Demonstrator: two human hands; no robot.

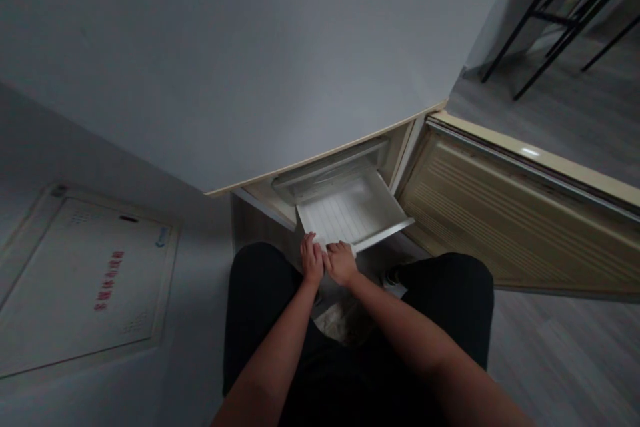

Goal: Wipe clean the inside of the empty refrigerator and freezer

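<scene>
A pale freezer drawer [345,203] with a ribbed floor is pulled partway out of the low compartment in front of me, tilted to the right in view. At its front left corner my left hand [311,258] has its fingers closed over the rim. Right beside it, touching it, my right hand [341,261] is closed at the front edge. A bit of white, cloth-like material [354,250] shows at the right hand; most of it is hidden. The drawer's floor shows nothing lying on it.
The open fridge door [520,207] reaches out to the right, its inner side ribbed and yellowish. A large grey upper door [260,67] overhangs the compartment. A wall panel [90,280] with red lettering is at left. Black-legged furniture [555,20] stands at the back right. My knees flank the drawer.
</scene>
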